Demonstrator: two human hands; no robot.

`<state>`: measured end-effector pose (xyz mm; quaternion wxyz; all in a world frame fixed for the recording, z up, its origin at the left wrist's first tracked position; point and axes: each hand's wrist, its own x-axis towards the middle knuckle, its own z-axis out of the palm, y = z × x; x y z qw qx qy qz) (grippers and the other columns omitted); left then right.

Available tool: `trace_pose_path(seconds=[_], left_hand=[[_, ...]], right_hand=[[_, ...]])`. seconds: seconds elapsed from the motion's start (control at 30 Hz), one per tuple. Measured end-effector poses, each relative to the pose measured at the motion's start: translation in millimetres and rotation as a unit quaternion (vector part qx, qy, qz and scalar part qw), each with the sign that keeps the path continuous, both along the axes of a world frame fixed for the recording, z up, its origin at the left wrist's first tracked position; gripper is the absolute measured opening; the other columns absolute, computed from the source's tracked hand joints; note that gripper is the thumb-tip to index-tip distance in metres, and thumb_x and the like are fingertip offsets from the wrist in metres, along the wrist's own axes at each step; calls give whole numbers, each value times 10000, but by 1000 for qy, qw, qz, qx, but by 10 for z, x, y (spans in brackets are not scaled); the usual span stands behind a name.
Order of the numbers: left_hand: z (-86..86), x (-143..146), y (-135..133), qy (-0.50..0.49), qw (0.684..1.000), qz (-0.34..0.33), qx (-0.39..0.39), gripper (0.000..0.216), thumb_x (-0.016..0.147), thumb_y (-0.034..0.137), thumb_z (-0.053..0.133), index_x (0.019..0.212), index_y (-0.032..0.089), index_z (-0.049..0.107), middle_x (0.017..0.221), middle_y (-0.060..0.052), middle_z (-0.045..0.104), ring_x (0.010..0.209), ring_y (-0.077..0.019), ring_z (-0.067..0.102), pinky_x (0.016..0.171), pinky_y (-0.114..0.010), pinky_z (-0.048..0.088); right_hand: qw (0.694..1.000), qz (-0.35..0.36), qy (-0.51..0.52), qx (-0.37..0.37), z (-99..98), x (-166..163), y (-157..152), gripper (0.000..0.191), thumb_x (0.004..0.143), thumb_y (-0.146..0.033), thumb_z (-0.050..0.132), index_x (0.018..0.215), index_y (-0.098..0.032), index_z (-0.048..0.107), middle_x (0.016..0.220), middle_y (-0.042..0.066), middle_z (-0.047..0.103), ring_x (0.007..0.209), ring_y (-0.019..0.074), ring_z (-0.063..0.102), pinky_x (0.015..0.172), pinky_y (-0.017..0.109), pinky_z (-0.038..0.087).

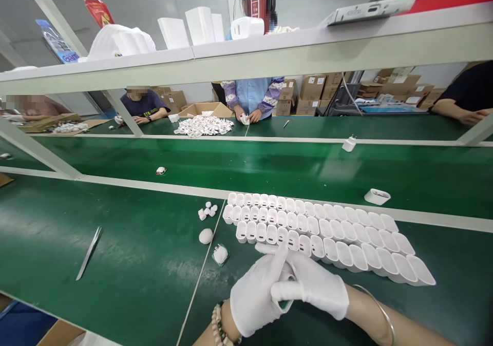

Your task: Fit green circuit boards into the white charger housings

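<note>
Tweezers point(89, 252) on the near bench point(46, 217), a lone white shell point(377, 196) on the belt point(269, 169), cardboard boxes point(311, 87) beyond it.

white gloved hands point(285, 289), white shells point(327, 235), green belt point(115, 243)

The left hand point(254, 300) and right hand point(319, 284) wear white gloves point(331, 292), a beaded bracelet point(219, 326) left, thin bangle point(379, 309) right.

Left hand point(254, 297), right hand point(316, 284): covered in white cloth, matt, finely knit. Shells point(327, 233), lower centre: white plastic, smooth, glossy. Belt point(115, 217): green, smooth, faint sheen seen under lamps. Tweezers point(88, 253), lower left: bare metal, shiny. Bangle point(379, 309), lower right: thin metal, polished. Beads point(217, 325), bottom centre: glossy, material not told. Cartons point(311, 87), upper centre: brown cardboard, matt. Shelf point(269, 53): painted pale, matt.
</note>
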<state>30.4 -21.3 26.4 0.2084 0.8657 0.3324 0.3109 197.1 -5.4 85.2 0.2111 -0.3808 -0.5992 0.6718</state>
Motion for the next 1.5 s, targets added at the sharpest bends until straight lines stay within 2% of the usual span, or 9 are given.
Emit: trace_pose_path(seconds=[0.2,0.33,0.5,0.6,0.73,0.87,1.0,1.3,1.5], left_hand=[[12,17,-55,-9,999,-36,-21,1008,775,181,515,1481,216,-203,909,-73,692,735,-284,678,589,-424,598],[21,15,-53,-10,1000,-22,-19,957,815,256,511,1494,211,-162,920,-84,686,729,-280,689,558,-389,608],[-17,11,-47,-16,1000,-6,-26,917,802,262,530,1509,185,-49,947,-118,677,689,-267,688,501,-345,587],[-6,21,-52,-78,991,-47,-94,918,811,284,553,1508,194,-37,897,-72,695,717,-254,689,574,-364,604],[63,27,-69,-174,961,-66,-204,1034,748,233,636,1513,200,-60,861,-28,712,734,-217,694,682,-360,611],[121,2,-81,-207,930,-62,-299,1145,739,159,659,1478,197,-214,876,-21,737,742,-190,702,709,-326,604],[145,-6,-84,-174,938,-47,-297,1151,743,174,654,1468,186,-240,869,-20,732,740,-194,699,705,-326,598],[222,-16,-77,-3,954,40,-296,1034,747,321,646,1520,197,-30,825,-41,695,625,-236,650,559,-391,579],[210,-9,-57,-34,944,11,-329,1134,726,312,672,1489,255,-166,845,-25,698,668,-265,664,589,-441,577]], right_hand=[[994,32,50,-89,-39,42,5,686,616,-207,785,1274,-209,591,1055,31,685,1004,241,625,968,381,445],[974,-16,130,-183,-84,-1,-71,654,600,-48,717,1229,-201,623,853,-6,697,823,172,648,805,282,493],[961,-47,167,-218,-74,-46,-114,624,597,-30,689,1200,-185,636,877,7,696,900,185,649,814,257,481],[981,20,119,-151,1,-6,-73,635,672,-117,708,1288,-183,567,1012,37,685,988,199,627,958,317,448],[993,64,-28,92,132,135,22,534,760,-307,723,1270,-226,587,1155,62,638,1037,237,593,955,362,456],[981,22,-75,177,211,264,68,236,838,-323,646,1044,-227,710,1027,39,685,884,185,646,795,288,511],[960,9,-130,247,221,259,41,113,818,-255,662,882,-248,756,832,-16,719,770,139,627,730,244,475],[947,-25,-182,264,76,133,17,156,831,-232,624,794,-258,773,729,-25,702,639,114,555,648,249,403],[961,-32,-166,219,1,65,84,152,793,-270,663,694,-223,769,636,-12,650,596,118,528,589,250,389]])
